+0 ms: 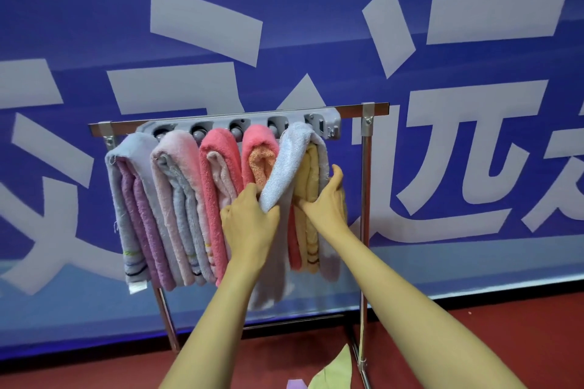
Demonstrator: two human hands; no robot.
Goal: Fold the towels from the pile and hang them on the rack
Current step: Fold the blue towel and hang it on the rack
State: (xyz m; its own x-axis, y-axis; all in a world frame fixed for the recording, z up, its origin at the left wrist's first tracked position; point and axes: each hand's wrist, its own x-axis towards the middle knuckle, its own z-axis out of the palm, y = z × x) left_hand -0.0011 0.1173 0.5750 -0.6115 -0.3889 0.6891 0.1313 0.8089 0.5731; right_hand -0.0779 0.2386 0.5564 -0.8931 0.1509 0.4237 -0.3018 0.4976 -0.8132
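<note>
A metal rack (pixel 366 167) stands against a blue wall, with a grey peg bar (pixel 331 123) along its top rail. Folded towels hang side by side from its pegs: a lavender and purple one (pixel 132 199), a pale pink one (pixel 177 174), two coral ones (pixel 218 161), and a light blue towel (pixel 284 167) draped over a yellow one (pixel 308 177) on the rightmost peg. My left hand (pixel 249 221) grips the front flap of the light blue towel. My right hand (pixel 328 199) holds the yellow towel and the blue towel's right edge, fingers curled round them.
A yellow-green cloth (pixel 335 369) and a scrap of purple cloth (pixel 297 384) lie on the red floor by the rack's right leg. The blue banner wall (pixel 316 25) with large white characters rises directly behind the rack.
</note>
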